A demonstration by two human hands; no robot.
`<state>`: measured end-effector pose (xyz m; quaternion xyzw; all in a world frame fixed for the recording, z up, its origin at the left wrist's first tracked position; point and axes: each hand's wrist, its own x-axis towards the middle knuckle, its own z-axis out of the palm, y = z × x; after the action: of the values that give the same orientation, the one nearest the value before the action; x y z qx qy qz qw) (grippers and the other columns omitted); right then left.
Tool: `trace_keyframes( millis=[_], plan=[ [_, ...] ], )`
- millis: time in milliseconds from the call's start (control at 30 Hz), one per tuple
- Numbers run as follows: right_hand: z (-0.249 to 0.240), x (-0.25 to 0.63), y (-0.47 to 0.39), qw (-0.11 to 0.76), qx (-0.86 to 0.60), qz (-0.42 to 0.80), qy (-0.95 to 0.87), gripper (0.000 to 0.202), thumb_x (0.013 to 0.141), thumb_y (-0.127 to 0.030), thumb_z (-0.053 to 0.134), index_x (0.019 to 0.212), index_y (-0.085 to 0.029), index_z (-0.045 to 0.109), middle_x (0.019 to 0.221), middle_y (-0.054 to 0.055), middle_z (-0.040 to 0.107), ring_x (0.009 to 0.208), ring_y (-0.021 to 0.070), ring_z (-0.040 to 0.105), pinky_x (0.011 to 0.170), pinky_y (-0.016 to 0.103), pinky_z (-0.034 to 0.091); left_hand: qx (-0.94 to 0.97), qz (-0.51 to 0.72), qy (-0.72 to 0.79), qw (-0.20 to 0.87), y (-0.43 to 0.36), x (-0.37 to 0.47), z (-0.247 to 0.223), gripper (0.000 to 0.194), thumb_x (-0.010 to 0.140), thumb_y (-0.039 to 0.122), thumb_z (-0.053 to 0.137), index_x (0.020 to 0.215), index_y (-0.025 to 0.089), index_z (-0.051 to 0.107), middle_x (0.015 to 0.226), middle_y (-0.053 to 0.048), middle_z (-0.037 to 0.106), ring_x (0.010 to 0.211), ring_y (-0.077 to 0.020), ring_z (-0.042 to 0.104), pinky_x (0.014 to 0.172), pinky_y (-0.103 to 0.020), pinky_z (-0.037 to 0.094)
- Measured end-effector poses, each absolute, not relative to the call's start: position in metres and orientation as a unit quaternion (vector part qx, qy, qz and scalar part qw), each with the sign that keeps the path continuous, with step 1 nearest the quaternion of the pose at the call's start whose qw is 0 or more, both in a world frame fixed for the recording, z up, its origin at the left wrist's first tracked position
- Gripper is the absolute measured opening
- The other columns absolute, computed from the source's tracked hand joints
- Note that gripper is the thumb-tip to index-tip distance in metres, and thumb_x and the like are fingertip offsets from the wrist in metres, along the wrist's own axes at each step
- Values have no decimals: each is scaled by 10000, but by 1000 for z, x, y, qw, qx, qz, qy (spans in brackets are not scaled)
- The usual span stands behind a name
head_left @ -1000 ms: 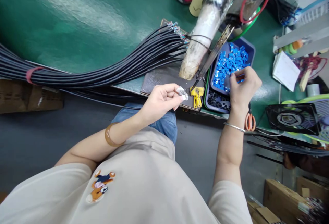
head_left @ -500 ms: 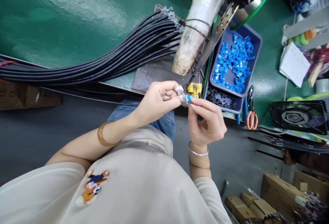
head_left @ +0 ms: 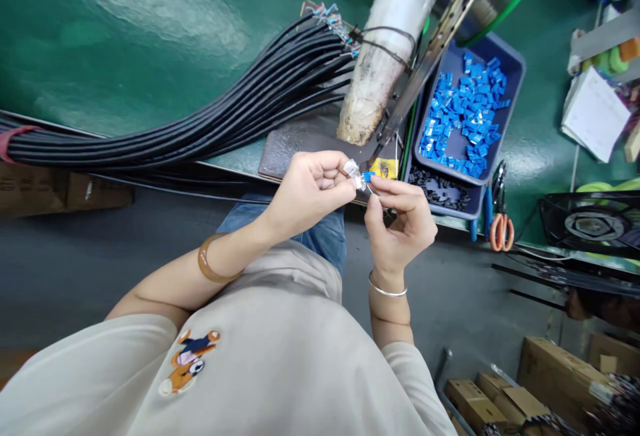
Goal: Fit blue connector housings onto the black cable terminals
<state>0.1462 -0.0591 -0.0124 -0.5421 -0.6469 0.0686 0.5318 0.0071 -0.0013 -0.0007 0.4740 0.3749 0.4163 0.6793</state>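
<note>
Beige shirt (head_left: 280, 349) (bear motif (head_left: 189, 363)), tan and silver bangles, jeans (head_left: 320, 236).

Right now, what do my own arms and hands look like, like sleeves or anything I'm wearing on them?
Short, pale beige sleeves. An amber-brown bangle is on your left arm, a thin silver bangle on your right wrist. Both hands are gloveless.

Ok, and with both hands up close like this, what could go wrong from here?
The small flat blue part is held only at the tips of the right hand's fingers, so it could slip. The long dark metal rod slants down just beyond the left hand and the right; a small lift might knock it.
</note>
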Motion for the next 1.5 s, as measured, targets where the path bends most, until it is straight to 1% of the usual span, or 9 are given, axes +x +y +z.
trace_keyframes(
  millis=[267, 433, 633, 800, 967, 1133, 1300, 1500],
  plan=[
    [-12, 150, -56, 489, -542, 6, -683, 144, 822, -125, 645, 863, -250, 587, 976, 11, 743, 856, 173, 715, 756, 367, 599, 480, 423, 383, 666, 1, 8, 1, 107, 679, 97, 626, 602, 137, 562, 531, 46, 447, 465, -28, 369, 430, -167, 284],
    [-11, 151, -53, 481, -543, -8, -688, 138, 828, -124, 632, 846, -250, 579, 962, 6, 744, 851, 173, 717, 746, 365, 598, 490, 425, 383, 658, 2, 10, -2, 123, 709, 105, 614, 615, 143, 544, 546, 42, 431, 498, -36, 375, 455, -174, 291],
    [-9, 153, -50, 480, -535, -22, -695, 161, 809, -112, 653, 850, -254, 590, 965, -2, 744, 844, 173, 715, 753, 367, 595, 485, 424, 382, 662, 5, 11, 1, 151, 709, 92, 599, 605, 154, 508, 519, 56, 380, 470, -29, 316, 435, -184, 236],
    [-6, 154, -47, 478, -527, -29, -702, 184, 791, -89, 671, 850, -247, 597, 962, 0, 746, 851, 165, 715, 757, 352, 598, 476, 430, 375, 669, 6, 11, 4, 162, 703, 77, 594, 598, 157, 501, 504, 59, 377, 461, -28, 309, 428, -182, 236],
    [-4, 152, -46, 481, -520, -36, -705, 202, 768, -57, 688, 825, -229, 599, 957, 11, 750, 858, 155, 715, 757, 327, 599, 475, 436, 362, 674, 7, 11, 2, 129, 710, 72, 587, 619, 146, 532, 513, 60, 385, 467, -25, 316, 433, -172, 243],
    [-5, 152, -48, 466, -519, -44, -715, 203, 758, -46, 693, 807, -206, 578, 936, 18, 756, 830, 139, 716, 737, 289, 588, 482, 408, 369, 682, 7, 9, -1, 98, 717, 72, 583, 648, 135, 553, 517, 69, 372, 465, -16, 306, 438, -160, 235],
    [-5, 153, -48, 485, -522, -22, -702, 195, 763, -34, 690, 806, -196, 591, 916, 20, 753, 825, 132, 711, 746, 280, 580, 485, 392, 370, 688, 7, 8, 1, 119, 730, 100, 596, 645, 145, 527, 502, 65, 404, 455, -25, 348, 429, -166, 263],
    [-2, 151, -46, 480, -538, -20, -693, 179, 773, -44, 697, 820, -201, 626, 888, 6, 737, 824, 131, 700, 749, 287, 578, 501, 399, 357, 680, 7, 7, 0, 97, 757, 101, 559, 678, 146, 526, 531, 73, 350, 471, -23, 286, 429, -175, 227]
  ],
)
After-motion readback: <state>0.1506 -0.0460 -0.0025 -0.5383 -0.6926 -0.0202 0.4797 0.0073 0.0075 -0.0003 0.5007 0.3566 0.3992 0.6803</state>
